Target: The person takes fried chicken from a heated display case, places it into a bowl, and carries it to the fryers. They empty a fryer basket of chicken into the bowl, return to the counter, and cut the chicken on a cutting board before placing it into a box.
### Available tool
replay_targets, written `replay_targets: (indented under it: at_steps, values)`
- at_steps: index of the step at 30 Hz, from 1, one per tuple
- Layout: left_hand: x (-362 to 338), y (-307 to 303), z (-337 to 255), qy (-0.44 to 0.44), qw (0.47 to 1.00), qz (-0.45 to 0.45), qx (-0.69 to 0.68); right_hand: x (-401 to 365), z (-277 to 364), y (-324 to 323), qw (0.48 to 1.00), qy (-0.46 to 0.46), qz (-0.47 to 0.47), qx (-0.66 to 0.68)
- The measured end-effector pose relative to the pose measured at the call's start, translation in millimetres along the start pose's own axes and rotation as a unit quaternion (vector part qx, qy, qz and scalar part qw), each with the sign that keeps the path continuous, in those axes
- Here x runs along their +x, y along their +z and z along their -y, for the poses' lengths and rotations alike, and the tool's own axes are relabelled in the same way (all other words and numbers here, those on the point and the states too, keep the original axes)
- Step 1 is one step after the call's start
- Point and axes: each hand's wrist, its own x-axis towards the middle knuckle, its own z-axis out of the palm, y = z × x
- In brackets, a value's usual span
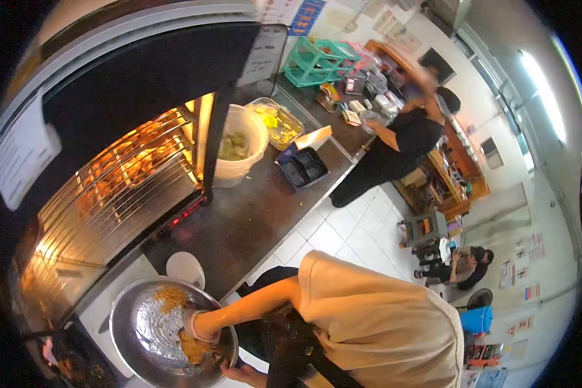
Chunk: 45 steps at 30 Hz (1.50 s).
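Bare dark counter [252, 220] lies open between the metal bowl [150, 326] and white bucket [239, 149]; the oven [110, 187] borders it.

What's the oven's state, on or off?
On: the oven glows orange inside, and red lights are lit along its front edge.

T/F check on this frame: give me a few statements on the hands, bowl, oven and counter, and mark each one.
1. The right hand is down inside the metal bowl, in yellowish food. True.
2. The oven is dark and bare. False: it glows orange, with browned food on its wire racks.
3. A white bucket stands on the counter beside the oven. True.
4. The green crates sit on the floor. False: they are at the far end of the counter.
5. The left hand rests by the bucket. False: it is at the bowl's near rim.
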Motion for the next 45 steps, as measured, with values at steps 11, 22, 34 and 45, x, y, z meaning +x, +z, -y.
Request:
replay_targets:
  at_steps: [11, 22, 34, 45]
  values:
    - [2.0, 8.8, -10.7, 0.002, 0.998, -0.004, 0.065, 16.1, 24.9, -27.3, 0.982, -0.133, -0.001, -0.133]
    - [4.8, 12.7, -14.0, 0.01, 0.997, -0.008, 0.08, 56.0, 15.3, 68.4, 0.953, -0.073, -0.286, -0.065]
    - [34.8, -9.5, -4.9, -0.008, 0.998, 0.043, -0.054, -8.6, -0.8, -38.8, 0.719, -0.147, -0.143, 0.664]
    - [53.4, 2.6, -49.6, -0.045, 0.994, 0.016, -0.101, -182.9, -25.3, -337.3, 0.788, 0.316, -0.478, 0.223]
